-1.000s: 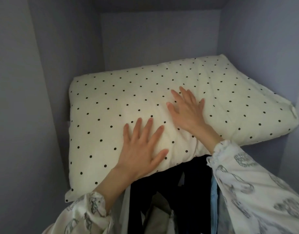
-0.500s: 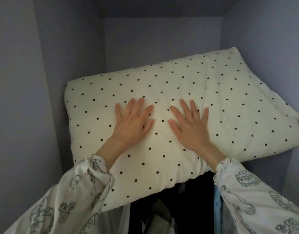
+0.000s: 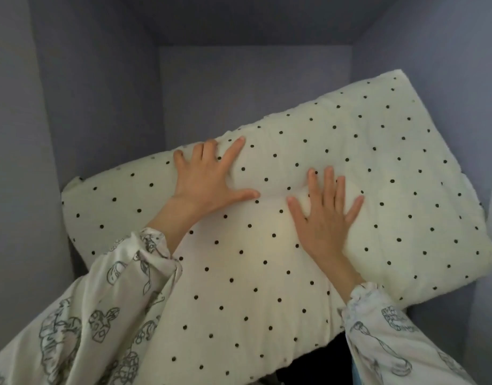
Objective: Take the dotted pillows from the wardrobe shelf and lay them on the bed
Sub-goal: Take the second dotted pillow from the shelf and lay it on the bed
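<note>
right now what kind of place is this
Most likely the top shelf of a wardrobe: plain walls box in a narrow recess, a dotted pillow is stored in it under both hands, and dark clothes seem to hang below.

Pillow [image 3: 267,273] in the wardrobe [image 3: 253,87] recess
Left hand [image 3: 208,182] near its far edge; right hand [image 3: 325,220] beside, both on top.

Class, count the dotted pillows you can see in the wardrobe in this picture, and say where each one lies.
1. The dotted pillow lies tilted in the wardrobe compartment, both hands pressed flat on top. The task speaks of pillows, so another may be hidden beneath it; the view cannot tell.
</note>
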A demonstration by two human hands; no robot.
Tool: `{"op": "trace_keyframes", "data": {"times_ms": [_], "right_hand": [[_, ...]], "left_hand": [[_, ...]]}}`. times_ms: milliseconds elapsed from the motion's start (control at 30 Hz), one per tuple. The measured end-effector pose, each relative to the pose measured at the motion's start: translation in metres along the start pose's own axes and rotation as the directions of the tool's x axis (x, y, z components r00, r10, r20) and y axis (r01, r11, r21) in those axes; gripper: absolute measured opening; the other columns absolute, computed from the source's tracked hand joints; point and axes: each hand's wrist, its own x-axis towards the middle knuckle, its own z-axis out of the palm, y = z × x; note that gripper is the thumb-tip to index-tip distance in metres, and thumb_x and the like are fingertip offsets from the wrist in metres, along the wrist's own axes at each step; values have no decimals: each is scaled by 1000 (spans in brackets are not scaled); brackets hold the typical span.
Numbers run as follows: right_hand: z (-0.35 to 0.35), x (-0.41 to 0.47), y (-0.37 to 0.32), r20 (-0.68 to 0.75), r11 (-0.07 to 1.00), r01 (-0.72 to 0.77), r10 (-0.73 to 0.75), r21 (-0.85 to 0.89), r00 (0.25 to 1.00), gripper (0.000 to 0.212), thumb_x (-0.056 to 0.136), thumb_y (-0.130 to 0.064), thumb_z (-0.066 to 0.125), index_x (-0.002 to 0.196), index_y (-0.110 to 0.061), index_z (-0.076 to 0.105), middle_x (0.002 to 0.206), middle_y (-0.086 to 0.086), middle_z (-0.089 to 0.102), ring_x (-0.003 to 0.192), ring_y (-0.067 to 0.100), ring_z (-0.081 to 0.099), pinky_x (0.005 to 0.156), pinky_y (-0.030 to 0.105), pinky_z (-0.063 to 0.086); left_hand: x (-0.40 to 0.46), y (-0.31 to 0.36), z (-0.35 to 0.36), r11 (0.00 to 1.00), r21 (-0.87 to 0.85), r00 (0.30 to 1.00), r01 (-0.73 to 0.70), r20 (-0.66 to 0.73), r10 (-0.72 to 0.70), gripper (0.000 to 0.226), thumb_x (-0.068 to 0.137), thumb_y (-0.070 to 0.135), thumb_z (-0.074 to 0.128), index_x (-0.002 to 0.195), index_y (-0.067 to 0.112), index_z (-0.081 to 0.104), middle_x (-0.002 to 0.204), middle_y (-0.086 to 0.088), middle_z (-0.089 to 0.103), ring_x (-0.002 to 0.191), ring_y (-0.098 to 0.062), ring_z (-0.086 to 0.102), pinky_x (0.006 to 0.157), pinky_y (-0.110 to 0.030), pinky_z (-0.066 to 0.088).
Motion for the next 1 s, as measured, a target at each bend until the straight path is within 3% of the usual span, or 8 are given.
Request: {"op": "trace_keyframes", "data": {"times_ms": [133, 300, 533, 700, 833, 933, 1000], "right_hand": [[5, 4, 2, 87, 991, 86, -77, -105, 993, 71, 84, -69, 15, 146, -35, 8, 157, 2, 7, 144, 23, 4, 109, 59, -5], [7, 13, 7, 127, 977, 179, -165, -112, 978, 72, 83, -70, 16, 145, -36, 4, 157, 0, 0, 144, 22, -3, 109, 55, -8], [10, 26, 6, 183, 950, 287, -263, -120, 947, 74, 81, -73, 14, 145, -38, 0, 157, -1, -1, 144, 22, -2, 111, 54, -5], [12, 42, 0, 334, 870, 483, -428, -101, 840, 77, 74, -77, 3, 142, -42, -10, 157, -3, -8, 143, 20, -10, 113, 50, -6], [11, 53, -7, 445, 774, 633, -561, -19, 698, 73, 74, -78, 8, 134, -47, -21, 154, -9, -16, 141, 14, -17, 114, 46, -10], [10, 58, -12, 482, 696, 717, -641, 37, 598, 72, 76, -75, 14, 134, -48, -20, 152, -11, -19, 141, 14, -17, 114, 44, -9], [9, 61, -12, 488, 668, 741, -671, 69, 559, 69, 81, -70, 20, 135, -47, -18, 149, -12, -20, 141, 15, -16, 115, 44, -7]], "left_hand": [[-29, 0, 17, 996, -33, 995, 86, 44, -85, 101, 55, 92, 22, 141, 41, 10, 132, -12, 40, 123, -30, 34, 103, -61, 16], [-40, 2, 17, 995, -36, 994, 91, -53, -92, 92, 63, 87, 25, 139, 35, 25, 114, -16, 46, 108, -33, 41, 98, -60, 26], [-56, 6, 21, 980, -51, 982, 191, -1, -191, 91, 65, 86, 24, 139, 34, 23, 110, -15, 46, 105, -32, 41, 95, -57, 29], [-88, 9, 27, 934, -66, 933, 352, 111, -343, 94, 62, 88, 20, 139, 36, 12, 113, -14, 43, 106, -32, 39, 89, -54, 35], [-126, 15, 28, 889, -93, 886, 448, 183, -427, 92, 64, 88, 19, 138, 36, 5, 116, -17, 43, 105, -33, 42, 87, -53, 36], [-142, 19, 26, 888, -63, 879, 456, 190, -438, 93, 65, 87, 18, 139, 33, 5, 117, -17, 43, 104, -33, 42, 86, -52, 36], [-140, 20, 24, 918, -56, 911, 393, 161, -380, 90, 68, 83, 19, 140, 30, 7, 124, -17, 39, 109, -34, 40, 91, -55, 33]]}}
